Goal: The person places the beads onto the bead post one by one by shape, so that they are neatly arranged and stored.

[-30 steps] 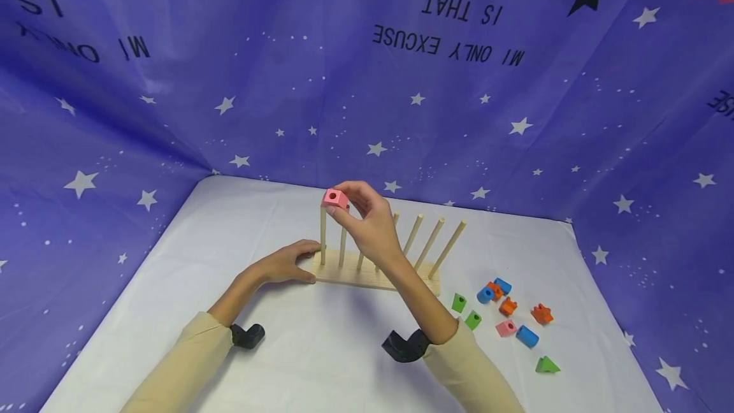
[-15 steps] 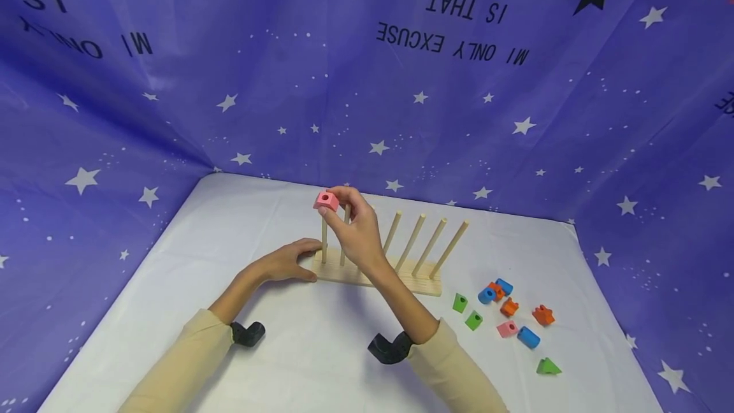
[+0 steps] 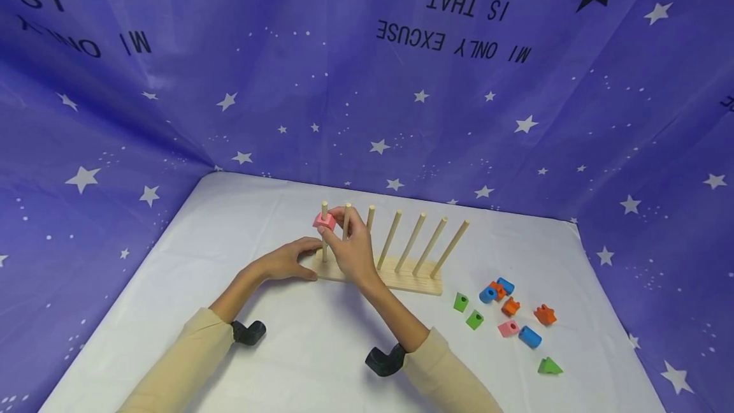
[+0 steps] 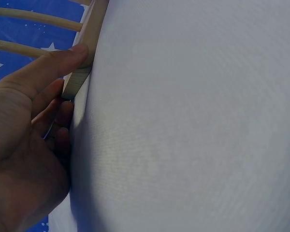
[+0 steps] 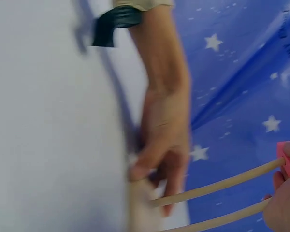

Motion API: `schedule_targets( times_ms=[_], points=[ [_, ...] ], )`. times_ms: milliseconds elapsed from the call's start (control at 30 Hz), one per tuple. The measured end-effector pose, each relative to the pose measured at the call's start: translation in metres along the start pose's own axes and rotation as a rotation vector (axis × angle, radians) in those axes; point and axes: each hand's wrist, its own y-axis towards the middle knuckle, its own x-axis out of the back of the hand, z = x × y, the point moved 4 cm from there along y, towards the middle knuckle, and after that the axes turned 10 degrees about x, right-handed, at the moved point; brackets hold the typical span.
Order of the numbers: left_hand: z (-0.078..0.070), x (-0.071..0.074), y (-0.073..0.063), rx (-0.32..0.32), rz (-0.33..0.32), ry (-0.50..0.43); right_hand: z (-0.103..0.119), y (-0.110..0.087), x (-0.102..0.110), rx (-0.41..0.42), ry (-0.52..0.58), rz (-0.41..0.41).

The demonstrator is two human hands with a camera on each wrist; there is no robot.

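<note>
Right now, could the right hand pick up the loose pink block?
Probably not yet: the right hand holds a threaded pink block on the leftmost peg. Otherwise, nothing seems to cover the loose pink block.

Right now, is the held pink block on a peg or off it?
On: the leftmost peg passes through the pink block, its tip showing above in the head view.

Pink block (image 3: 326,222), bored through, is threaded near the top of the leftmost peg, pinched by the right hand (image 3: 354,248). Wooden rack (image 3: 414,281), seven-pegged, stands flat, left end gripped by the left hand (image 3: 283,262).
</note>
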Motion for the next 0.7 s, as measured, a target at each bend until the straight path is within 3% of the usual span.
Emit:
schedule_targets(
  times_ms=[267, 467, 700],
  points=[
    [-0.003, 0.001, -0.002, -0.005, -0.011, 0.001, -0.053, -0.032, -0.005, -0.173, -0.138, 0.041],
    [-0.002, 0.000, -0.001, -0.029, -0.024, 0.021, -0.073, -0.045, -0.006, -0.158, -0.251, 0.086],
    [0.000, -0.001, -0.001, -0.032, -0.012, 0.008, -0.076, -0.048, -0.007, -0.166, -0.319, 0.072]
  ],
)
